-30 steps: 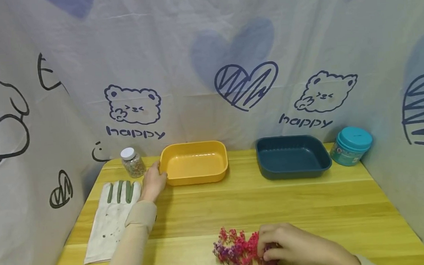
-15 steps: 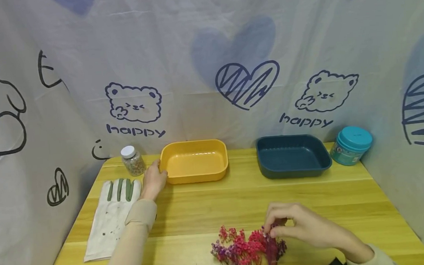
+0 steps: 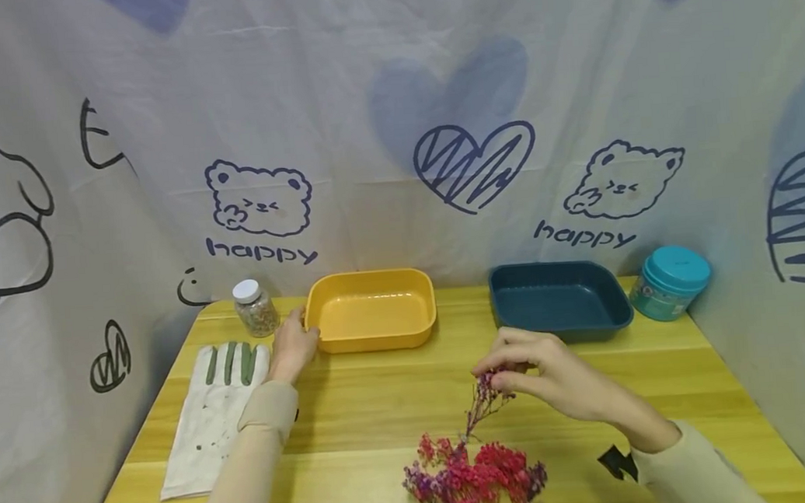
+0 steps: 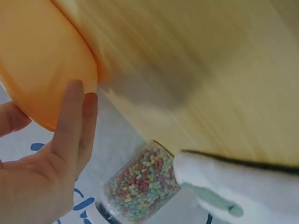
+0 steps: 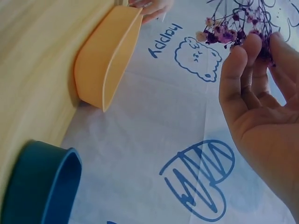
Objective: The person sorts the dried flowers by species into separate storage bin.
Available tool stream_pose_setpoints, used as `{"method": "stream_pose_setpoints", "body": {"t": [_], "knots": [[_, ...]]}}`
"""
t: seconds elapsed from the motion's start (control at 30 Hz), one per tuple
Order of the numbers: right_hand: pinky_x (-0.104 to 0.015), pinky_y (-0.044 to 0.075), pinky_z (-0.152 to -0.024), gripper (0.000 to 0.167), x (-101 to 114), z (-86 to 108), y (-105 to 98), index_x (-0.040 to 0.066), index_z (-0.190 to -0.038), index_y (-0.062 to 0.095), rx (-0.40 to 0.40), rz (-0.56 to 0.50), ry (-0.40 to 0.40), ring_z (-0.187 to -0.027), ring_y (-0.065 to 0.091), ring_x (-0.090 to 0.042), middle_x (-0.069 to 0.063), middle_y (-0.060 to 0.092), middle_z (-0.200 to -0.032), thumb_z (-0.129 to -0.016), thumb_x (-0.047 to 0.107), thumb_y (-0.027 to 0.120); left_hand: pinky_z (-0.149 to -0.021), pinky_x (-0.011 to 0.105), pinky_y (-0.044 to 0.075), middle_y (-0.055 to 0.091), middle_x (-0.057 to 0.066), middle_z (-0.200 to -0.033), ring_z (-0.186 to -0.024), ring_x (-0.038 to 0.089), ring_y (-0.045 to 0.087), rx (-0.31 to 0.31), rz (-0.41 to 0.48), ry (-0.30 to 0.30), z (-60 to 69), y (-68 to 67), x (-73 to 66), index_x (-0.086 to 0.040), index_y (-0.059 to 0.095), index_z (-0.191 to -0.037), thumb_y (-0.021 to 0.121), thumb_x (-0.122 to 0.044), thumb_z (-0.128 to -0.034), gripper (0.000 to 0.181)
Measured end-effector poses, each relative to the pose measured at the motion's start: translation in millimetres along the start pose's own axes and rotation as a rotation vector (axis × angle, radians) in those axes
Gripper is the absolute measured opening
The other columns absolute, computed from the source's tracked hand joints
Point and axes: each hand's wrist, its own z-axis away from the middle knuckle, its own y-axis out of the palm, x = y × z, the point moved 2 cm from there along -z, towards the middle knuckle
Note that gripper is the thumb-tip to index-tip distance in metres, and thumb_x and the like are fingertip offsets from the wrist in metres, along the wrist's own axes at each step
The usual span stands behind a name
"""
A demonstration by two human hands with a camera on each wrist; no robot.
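Right hand (image 3: 547,374) pinches purple flower sprig (image 3: 483,403) near the pink-purple bunch (image 3: 485,479); left hand (image 3: 293,346) grips yellow tray (image 3: 374,342) at left end.

left arm (image 3: 245,465) forward, right fingers (image 5: 232,77) bent

The head view looks forward and down from the near side of the table (image 3: 371,409), far enough back to include the cloth (image 3: 335,92) behind; the left wrist view, close to the left hand (image 4: 51,163), faces the jar (image 4: 142,182) nearly upside down; the right wrist view looks sideways past the right hand (image 5: 266,107); all three share the yellow tray (image 4: 42,60).
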Motion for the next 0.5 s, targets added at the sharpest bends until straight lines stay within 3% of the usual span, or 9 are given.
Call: {"method": "stream_pose_setpoints", "body": {"t": [0.17, 0.27, 0.37, 0.5], "knots": [[-0.024, 0.058, -0.069, 0.021, -7, -22.9, -7, 0.020, -0.117, 0.079, -0.046, 0.060, 0.059, -0.080, 0.064, -0.007, 0.004, 0.066, -0.098, -0.103, 0.012, 0.066, -0.114, 0.055, 0.051, 0.052, 0.035, -0.151, -0.137, 0.046, 0.056, 0.002, 0.061, -0.005, -0.7, 1.6, 2.2, 0.006, 0.037, -0.159, 0.049, -0.008, -0.1035, 0.058], [-0.026, 0.062, -0.071, 0.018, -10, -37.0, -10, 0.019, -0.115, 0.079, -0.067, 0.074, 0.103, -0.082, 0.067, -0.008, 0.003, 0.065, -0.099, -0.103, 0.014, 0.066, -0.097, 0.042, 0.061, 0.053, 0.033, -0.151, -0.124, 0.042, 0.065, 0.011, 0.122, -0.024, -0.8, 2.0, 2.7, 0.005, 0.037, -0.159, 0.048, -0.006, -0.1035, 0.058], [-0.028, 0.064, -0.074, 0.018, -13, -51.9, -10, 0.015, -0.115, 0.079, -0.096, 0.070, 0.116, -0.085, 0.071, -0.011, -0.001, 0.065, -0.102, -0.103, 0.011, 0.066, -0.083, 0.030, 0.063, 0.052, 0.033, -0.151, -0.115, 0.039, 0.069, 0.016, 0.173, -0.042, -1.8, 1.5, 3.4, 0.004, 0.037, -0.160, 0.047, -0.005, -0.1038, 0.058], [-0.028, 0.065, -0.075, 0.017, -19, -73.0, -8, 0.009, -0.114, 0.077, -0.135, 0.070, 0.121, -0.088, 0.073, -0.016, -0.005, 0.064, -0.105, -0.103, 0.007, 0.064, -0.082, 0.029, 0.064, 0.052, 0.033, -0.151, -0.114, 0.040, 0.070, 0.016, 0.203, -0.041, -3.6, 1.6, 4.6, 0.004, 0.037, -0.160, 0.048, -0.004, -0.1036, 0.058]]}}
